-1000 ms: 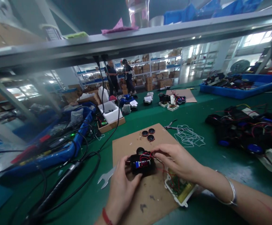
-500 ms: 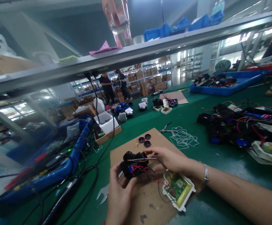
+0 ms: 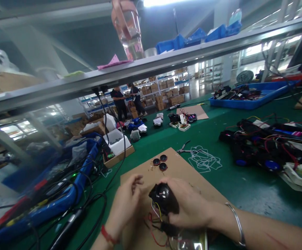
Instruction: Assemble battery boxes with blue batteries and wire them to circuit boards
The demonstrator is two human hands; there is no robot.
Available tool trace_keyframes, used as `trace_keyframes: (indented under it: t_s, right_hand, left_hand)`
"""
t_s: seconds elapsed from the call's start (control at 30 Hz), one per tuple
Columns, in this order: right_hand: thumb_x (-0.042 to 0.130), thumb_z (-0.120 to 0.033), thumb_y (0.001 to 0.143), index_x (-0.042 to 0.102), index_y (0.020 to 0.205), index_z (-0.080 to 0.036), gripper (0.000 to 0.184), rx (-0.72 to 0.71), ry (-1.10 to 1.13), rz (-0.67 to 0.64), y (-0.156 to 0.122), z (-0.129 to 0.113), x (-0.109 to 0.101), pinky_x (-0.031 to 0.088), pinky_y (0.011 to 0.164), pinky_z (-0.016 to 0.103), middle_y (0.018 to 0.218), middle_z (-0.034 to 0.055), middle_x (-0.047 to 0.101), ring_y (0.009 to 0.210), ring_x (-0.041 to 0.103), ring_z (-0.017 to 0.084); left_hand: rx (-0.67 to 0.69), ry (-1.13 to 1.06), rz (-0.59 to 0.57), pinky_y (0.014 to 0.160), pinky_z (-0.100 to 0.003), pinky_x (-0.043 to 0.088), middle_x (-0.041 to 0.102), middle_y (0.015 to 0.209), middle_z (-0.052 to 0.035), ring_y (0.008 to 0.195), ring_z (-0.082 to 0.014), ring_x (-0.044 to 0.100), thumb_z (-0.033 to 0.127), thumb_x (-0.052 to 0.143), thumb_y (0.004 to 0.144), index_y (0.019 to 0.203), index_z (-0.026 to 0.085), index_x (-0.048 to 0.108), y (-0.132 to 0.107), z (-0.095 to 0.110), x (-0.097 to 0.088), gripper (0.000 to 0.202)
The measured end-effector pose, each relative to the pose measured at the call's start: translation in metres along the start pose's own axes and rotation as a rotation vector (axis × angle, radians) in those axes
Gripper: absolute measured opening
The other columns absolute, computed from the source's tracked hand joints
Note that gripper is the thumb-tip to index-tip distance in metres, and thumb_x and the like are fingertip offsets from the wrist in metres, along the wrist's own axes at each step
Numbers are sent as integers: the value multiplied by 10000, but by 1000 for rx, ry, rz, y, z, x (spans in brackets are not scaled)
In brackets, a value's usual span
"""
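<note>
My right hand [image 3: 192, 199] grips a black plastic housing [image 3: 169, 205] with a round, shiny speaker-like face turned upward. Red, yellow, white and dark wires trail from it over the brown cardboard sheet [image 3: 143, 170]. Below this hand, a white-framed circuit board [image 3: 205, 239] shows only in part at the bottom edge. My left hand [image 3: 127, 199] is apart from the housing, to its left, fingers loosely bent and nothing seen in them. Three small round black speakers [image 3: 163, 166] lie on the cardboard beyond both hands.
Pliers [image 3: 184, 146] and a tangle of white cord [image 3: 204, 158] lie past the cardboard. Wired black units [image 3: 257, 142] are heaped at right, before a blue tray [image 3: 255, 100]. At left are a blue bin [image 3: 88, 159] and dark cables [image 3: 105, 198]. A metal shelf [image 3: 151, 64] crosses overhead.
My left hand has let go of the black housing and moved away to the left. My right hand now grips the housing, which is turned. The circuit board has shifted lower in view.
</note>
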State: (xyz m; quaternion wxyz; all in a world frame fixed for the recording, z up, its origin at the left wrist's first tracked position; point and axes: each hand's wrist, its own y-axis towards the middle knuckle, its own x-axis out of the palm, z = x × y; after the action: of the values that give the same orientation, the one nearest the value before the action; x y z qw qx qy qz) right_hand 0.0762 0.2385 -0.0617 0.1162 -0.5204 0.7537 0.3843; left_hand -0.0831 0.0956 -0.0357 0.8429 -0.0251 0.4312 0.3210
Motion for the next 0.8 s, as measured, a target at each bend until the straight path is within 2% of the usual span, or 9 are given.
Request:
trace_keyframes:
  t_s: [0.1,0.2,0.3,0.4,0.5,0.6,0.63,0.7,0.8]
  right_hand:
    - [664,-228,617,458,1232,-181,650,-59,-21,-136,0,8,1,430,883,431,1099,102,601,999,560,277]
    - [634,-195,604,454,1254,-175,675,-80,-9,-152,1,15,1,412,916,432,1142,107,592,1034,545,275]
    - [620,-206,591,490,1200,-158,625,-101,3,-117,1,17,1,398,941,431,1128,111,589,1032,535,269]
    - [606,-200,570,494,1201,-141,644,-101,13,-125,2,17,-3,391,966,421,1130,120,574,1039,522,266]
    - [577,-188,588,450,1268,-144,693,-66,16,-131,2,17,-6,371,1000,419,1169,122,547,1082,498,263]
    - [559,-192,604,414,1307,-155,718,-28,24,-112,3,19,-6,393,981,423,1168,119,539,1075,501,265]
    - [557,-194,608,404,1315,-157,724,-22,29,-102,3,20,-5,405,969,422,1164,119,540,1069,505,264]
    - [553,-193,617,408,1310,-166,708,-13,35,-90,4,22,-4,430,935,414,1133,109,556,1038,523,257]
    - [554,-192,647,415,1307,-186,674,6,22,-88,4,22,-2,445,905,407,1124,96,576,1026,535,251]
  left_hand:
    - [84,70,-17,840,-363,496,688,990,-73,925,-210,645,159,425,829,1020,190,620,46,2,-3,274]
    - [230,109,-162,879,-345,478,697,1015,-26,951,-207,630,127,551,746,973,253,674,80,7,22,287]
    - [331,145,-259,909,-363,462,700,994,-22,962,-234,616,49,642,607,952,277,701,100,12,50,418]
    - [362,158,-269,895,-379,464,679,954,-42,931,-243,607,13,620,571,924,267,713,106,12,60,444]
    - [335,127,-206,874,-388,467,620,965,-60,908,-230,589,79,584,662,1063,258,666,97,14,48,446]
    - [288,39,-125,829,-334,493,560,1023,-64,909,-187,585,183,458,826,1198,246,555,70,20,25,389]
    - [272,-18,-97,822,-307,500,550,1054,-64,927,-174,588,203,419,856,1164,232,549,58,22,18,336]
    - [190,-274,25,801,-275,509,560,984,-43,913,-173,599,258,476,854,1011,213,553,32,23,11,181]
    - [174,-320,93,817,-288,516,564,995,-51,969,-202,594,296,554,819,923,210,558,-1,20,13,134]
